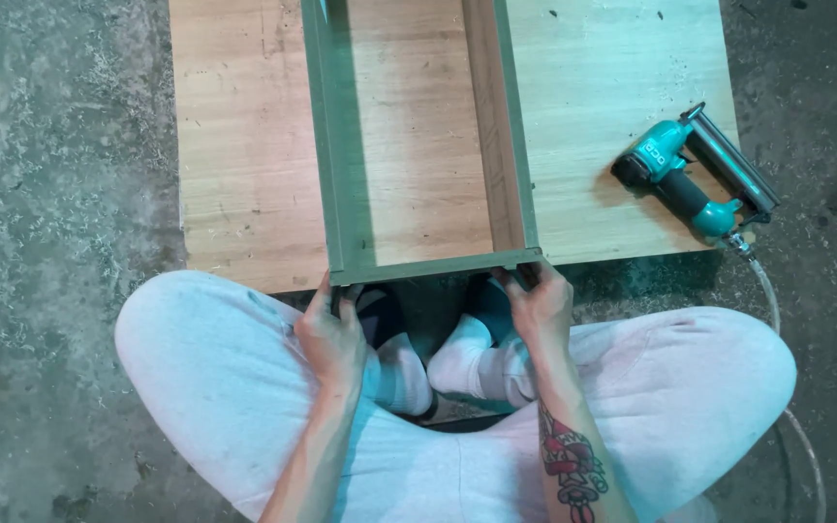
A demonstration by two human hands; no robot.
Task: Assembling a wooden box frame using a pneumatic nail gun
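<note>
You sit cross-legged on the concrete floor (50,194) in pale grey trousers, socked feet tucked between your knees. Your left hand (333,334) is closed around the near left corner of the green-edged wooden frame (435,265), fingers curled under its front rail. Your right hand (538,302) grips the near right corner of the same rail in like manner, thumb on top. Both hands hold the frame; neither is open.

The frame is an open rectangular box, green along its edges and wood-toned on its inner faces. It lies on a wood-grain board (622,116) that rests flat on the floor, and its near rail overhangs the board's front edge, just above your feet.

A teal and black pneumatic nailer (695,174) lies on its side on the board, to the right of the frame and well apart from your right hand. Its air hose (777,320) trails off the board and along the floor past your right knee. Sawdust is scattered over the floor.
</note>
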